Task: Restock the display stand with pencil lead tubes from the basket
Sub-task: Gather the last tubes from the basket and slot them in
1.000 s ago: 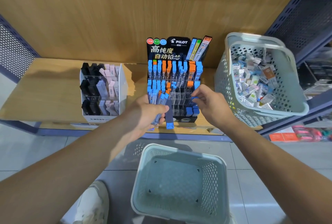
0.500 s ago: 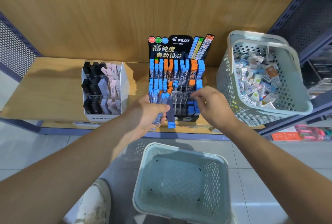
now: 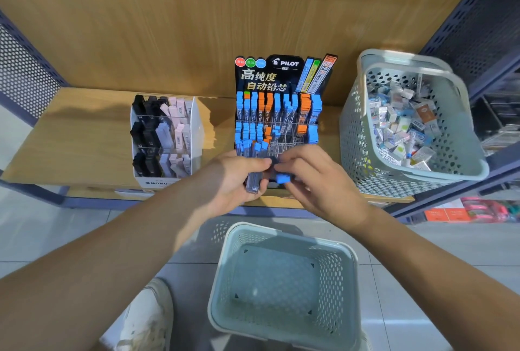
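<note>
The left hand (image 3: 230,181) curls its fingers and thumb round a bundle of clear pencil lead tubes with blue and orange caps (image 3: 252,179), holding it upright just in front of the lowest row of the black tiered cardboard display stand (image 3: 281,77); the right hand (image 3: 323,181) meets it from the other side, its fingertips pinching a single dark tube with a blue cap (image 3: 282,178) that lies crosswise against the bundle; the stand sits on the light wooden shelf (image 3: 78,131), its top row full of blue- and orange-capped tubes, its middle row filled at the left and right ends with clear open slots between; to its left stands a white plastic display box (image 3: 157,182) of black, grey and pink erasers; to its right, a pale grey-green perforated basket (image 3: 360,148) holds a heap of small boxed items; a second grey-green perforated basket (image 3: 284,236) sits on the tiled floor below the hands, beside a white shoe (image 3: 146,319).
</note>
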